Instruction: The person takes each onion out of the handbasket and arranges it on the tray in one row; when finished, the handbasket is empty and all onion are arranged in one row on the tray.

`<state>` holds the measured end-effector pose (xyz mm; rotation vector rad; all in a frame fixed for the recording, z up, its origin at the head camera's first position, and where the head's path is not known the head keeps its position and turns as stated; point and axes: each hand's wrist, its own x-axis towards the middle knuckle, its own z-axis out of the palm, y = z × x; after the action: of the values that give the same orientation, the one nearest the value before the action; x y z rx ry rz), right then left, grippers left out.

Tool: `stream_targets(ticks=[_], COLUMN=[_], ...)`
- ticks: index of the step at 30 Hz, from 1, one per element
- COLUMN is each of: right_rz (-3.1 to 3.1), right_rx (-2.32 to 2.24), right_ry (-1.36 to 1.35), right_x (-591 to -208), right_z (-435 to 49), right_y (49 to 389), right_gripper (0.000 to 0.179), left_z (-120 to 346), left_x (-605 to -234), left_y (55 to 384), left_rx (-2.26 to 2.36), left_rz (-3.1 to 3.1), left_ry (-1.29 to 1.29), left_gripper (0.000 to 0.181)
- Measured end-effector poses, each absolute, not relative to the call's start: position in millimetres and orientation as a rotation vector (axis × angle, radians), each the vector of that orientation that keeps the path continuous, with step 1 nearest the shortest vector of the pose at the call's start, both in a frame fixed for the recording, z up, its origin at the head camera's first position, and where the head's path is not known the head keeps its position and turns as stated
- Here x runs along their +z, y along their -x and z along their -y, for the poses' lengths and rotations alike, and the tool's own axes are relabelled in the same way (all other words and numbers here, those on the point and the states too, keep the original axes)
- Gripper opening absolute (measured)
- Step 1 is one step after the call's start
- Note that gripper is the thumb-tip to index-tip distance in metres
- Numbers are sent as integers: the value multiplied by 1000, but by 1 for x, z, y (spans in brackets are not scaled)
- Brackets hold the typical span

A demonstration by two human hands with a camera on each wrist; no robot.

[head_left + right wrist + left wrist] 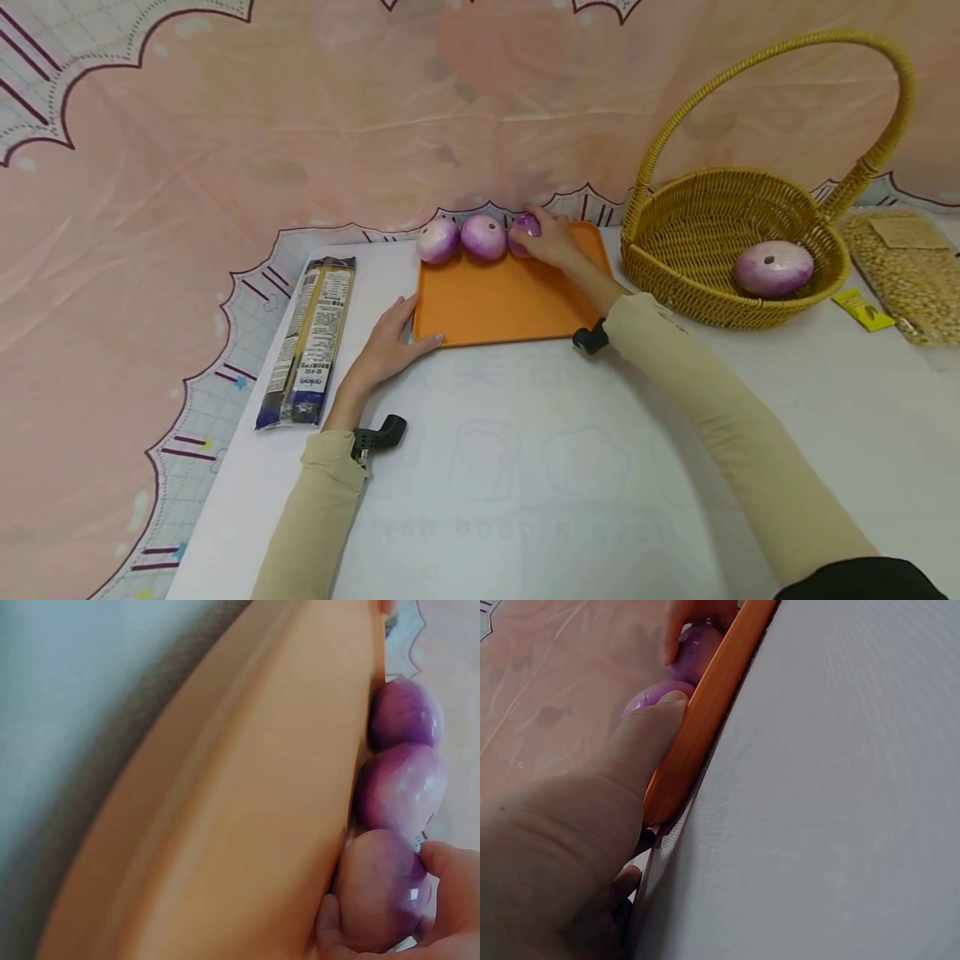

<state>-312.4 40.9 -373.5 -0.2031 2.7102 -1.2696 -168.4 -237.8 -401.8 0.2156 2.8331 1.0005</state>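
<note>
An orange tray (510, 304) lies on the white table, with red onions in a row along its far edge. The left onion (438, 241) and middle onion (483, 237) sit side by side. My right hand (551, 240) grips the right onion (379, 891), thumb and fingers around it, close to the middle one (403, 787). At the tray's near left corner my left hand (390, 343) holds the rim, its thumb (656, 727) over the edge; its other fingers are partly hidden in the left wrist view.
On the right stands a tall-handled wicker basket (697, 296) with one red onion (774, 268) inside. Beside it lie a small yellow packet (864, 309) and a bag of pale kernels (911, 279). A long dark packet (309, 342) lies left of the tray.
</note>
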Motion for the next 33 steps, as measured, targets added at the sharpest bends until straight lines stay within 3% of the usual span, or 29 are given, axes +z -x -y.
stream_targets(ticks=[10, 33], right_rz=[-2720, -2752], right_rx=[-1206, -1158], right_ry=[217, 291], right_x=[-375, -374], right_z=[-43, -40], right_y=[311, 314], right_gripper=[74, 67], left_z=[239, 238], left_x=[-402, -401], left_y=[167, 165], left_rx=[1006, 1014], left_rz=[-2826, -2818], left_ry=[-187, -185], left_gripper=[89, 89])
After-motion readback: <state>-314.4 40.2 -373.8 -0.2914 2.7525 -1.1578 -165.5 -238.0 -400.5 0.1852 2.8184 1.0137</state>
